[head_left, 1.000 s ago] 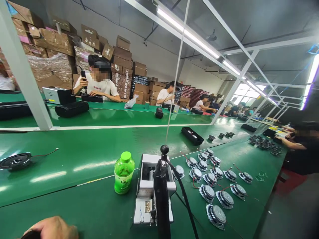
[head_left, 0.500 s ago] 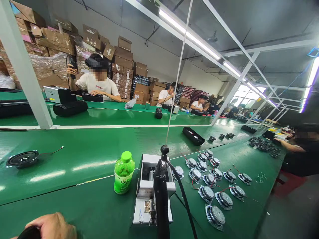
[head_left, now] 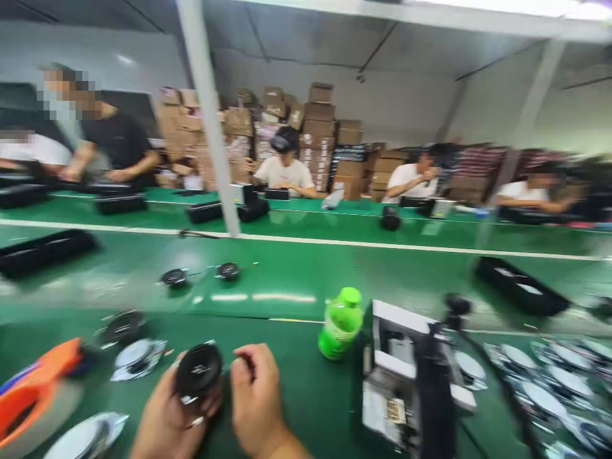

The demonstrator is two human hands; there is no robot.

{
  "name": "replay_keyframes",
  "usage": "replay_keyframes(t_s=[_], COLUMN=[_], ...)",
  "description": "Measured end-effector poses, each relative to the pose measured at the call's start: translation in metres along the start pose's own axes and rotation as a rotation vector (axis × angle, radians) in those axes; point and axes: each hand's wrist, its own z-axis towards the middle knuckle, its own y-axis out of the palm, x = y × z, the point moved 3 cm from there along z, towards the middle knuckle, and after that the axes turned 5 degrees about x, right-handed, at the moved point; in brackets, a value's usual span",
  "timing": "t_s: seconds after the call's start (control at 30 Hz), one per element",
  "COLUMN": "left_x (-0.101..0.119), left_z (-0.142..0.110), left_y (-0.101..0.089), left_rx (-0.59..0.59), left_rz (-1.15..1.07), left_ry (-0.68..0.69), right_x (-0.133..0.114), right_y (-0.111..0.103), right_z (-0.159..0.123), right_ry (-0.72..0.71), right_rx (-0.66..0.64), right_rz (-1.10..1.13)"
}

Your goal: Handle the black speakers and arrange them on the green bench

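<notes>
My left hand (head_left: 167, 408) is wrapped round a small loudspeaker (head_left: 198, 368), its black cone turned up, above the green bench. Just to its right, my right hand (head_left: 258, 395) is closed with thumb and fingers curled together. A small dark spot shows between those fingers, too blurred to name. Left of my hands lie a silver-backed speaker (head_left: 135, 357), a black-faced speaker (head_left: 122, 328) and another silver-backed speaker (head_left: 81, 440) near the front. An orange tape dispenser (head_left: 48, 389) stands at the far left.
A green bottle (head_left: 342, 324) stands right of my hands, beside a white machine (head_left: 396, 376) with a black handle and cable. Several speakers (head_left: 549, 389) crowd the right. Farther back are two speakers (head_left: 228, 271) and a black case (head_left: 521, 287). People sit across the bench.
The view has swung left, so the bottle and machine sit farther right. Both hands are now in view, the left with the loudspeaker. The tape dispenser has come into sight.
</notes>
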Motion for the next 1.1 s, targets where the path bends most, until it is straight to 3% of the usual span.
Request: replay_keyframes(t_s=[0.07, 0.17, 0.47, 0.7, 1.1], left_x=[0.002, -0.002, -0.010, -0.017, -0.022], left_z=[-0.007, -0.011, -0.008, -0.006, -0.001], left_y=[0.001, 0.004, 0.001, -0.001, -0.001], left_rx=[-0.162, -0.201, -0.247, -0.272, -0.272], left_rz=[0.017, 0.030, 0.113, 0.157, 0.171], left_ry=[-0.073, -0.076, -0.173, -0.118, -0.104], right_x=[0.003, 0.005, -0.007, -0.006, -0.004], right_y=[-0.003, -0.003, -0.011, -0.010, -0.012], right_z=[0.001, 0.002, -0.001, 0.000, 0.003], right_ry=[0.032, 0.048, 0.014, 0.024, 0.015], right_rx=[-0.057, -0.136, -0.220, -0.229, -0.142], right_rz=[0.058, 0.101, 0.090, 0.081, 0.023])
